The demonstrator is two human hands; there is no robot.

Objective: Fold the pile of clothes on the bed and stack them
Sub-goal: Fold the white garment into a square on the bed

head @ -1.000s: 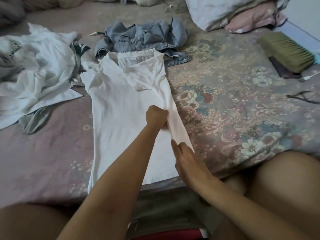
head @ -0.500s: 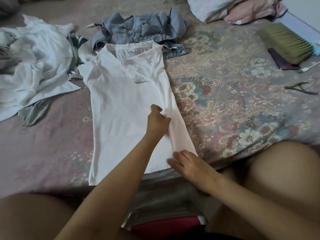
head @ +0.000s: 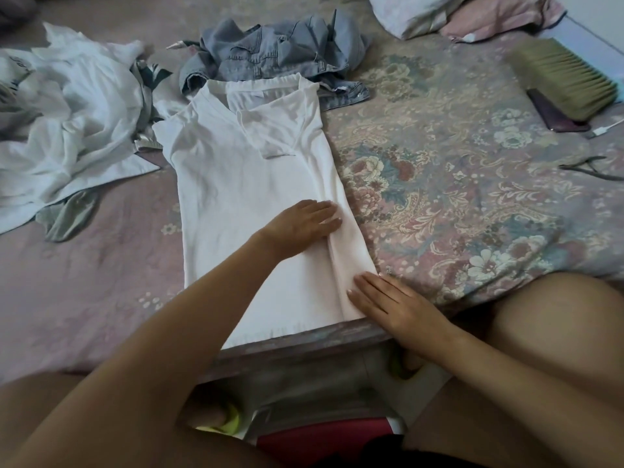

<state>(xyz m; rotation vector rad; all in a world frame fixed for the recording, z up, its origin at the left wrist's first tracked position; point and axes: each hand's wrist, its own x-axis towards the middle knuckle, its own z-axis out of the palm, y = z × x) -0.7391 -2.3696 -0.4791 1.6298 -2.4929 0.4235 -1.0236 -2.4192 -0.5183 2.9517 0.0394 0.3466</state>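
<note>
A white V-neck shirt lies flat on the bed, its hem at the bed's front edge. Its right side is folded inward, with the right sleeve turned over the chest. My left hand lies flat with straight fingers on the shirt's middle, beside the folded strip. My right hand presses flat on the lower right corner of the fold. A crumpled denim garment sits just behind the collar. A heap of white clothes lies at the left, with a grey-green piece under it.
The floral bedspread covers the bed. At the right lie a bristle brush, a dark phone, a white cable and small clippers. Pillows sit at the back right. My bare knees flank the bed edge.
My left hand has let go of the shirt's folded edge and now lies flat on it. My right hand has spread flat on the lower fold. The view shifted slightly.
</note>
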